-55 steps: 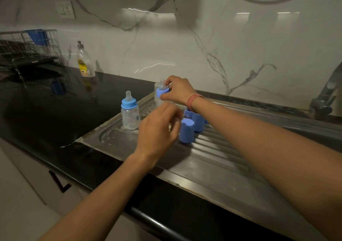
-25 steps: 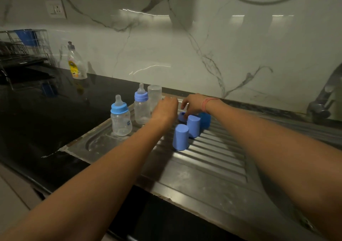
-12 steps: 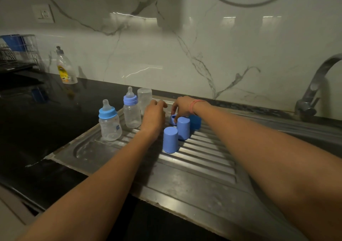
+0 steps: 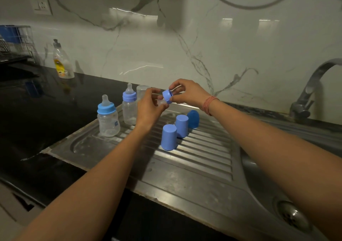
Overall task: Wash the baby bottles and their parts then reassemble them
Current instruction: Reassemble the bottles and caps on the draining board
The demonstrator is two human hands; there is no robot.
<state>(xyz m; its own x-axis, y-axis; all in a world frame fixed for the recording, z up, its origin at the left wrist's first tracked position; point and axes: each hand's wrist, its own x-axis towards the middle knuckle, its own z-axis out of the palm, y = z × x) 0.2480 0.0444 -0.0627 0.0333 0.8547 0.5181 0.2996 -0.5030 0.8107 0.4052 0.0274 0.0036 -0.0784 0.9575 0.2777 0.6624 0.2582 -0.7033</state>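
Head view. Both hands meet above the drainboard [image 4: 194, 168], raised off the steel so the parts can be turned freely. Right hand [image 4: 187, 94] pinches the blue collar ring [image 4: 167, 96], held on edge with its open side facing the left hand. Left hand [image 4: 148, 109] pinches a clear teat [image 4: 160, 102] at the ring's 8 o'clock, touching it; likely feeding the teat through the ring, a two-handed job.

Third bottle [image 4: 142, 92], clear and open-topped, stands just behind the left hand, at the ring's 9 o'clock; judged to be waiting for this collar. Two finished bottles, the near one [image 4: 108, 116] and the far one [image 4: 130, 105], stand upright at 8 to 9 o'clock of the hands, teats on, caps off.

Three blue caps stand mouth-down on the ribs at 5 to 6 o'clock of the hands: front cap [image 4: 168, 137], middle cap [image 4: 182, 126], darker back cap [image 4: 193, 119]. Probably inverted to drain, kept near for last.

Dish soap [image 4: 62, 63] stands on the black table [image 4: 37, 107], far at 10 o'clock. Tap [image 4: 312, 85] at 3 o'clock.
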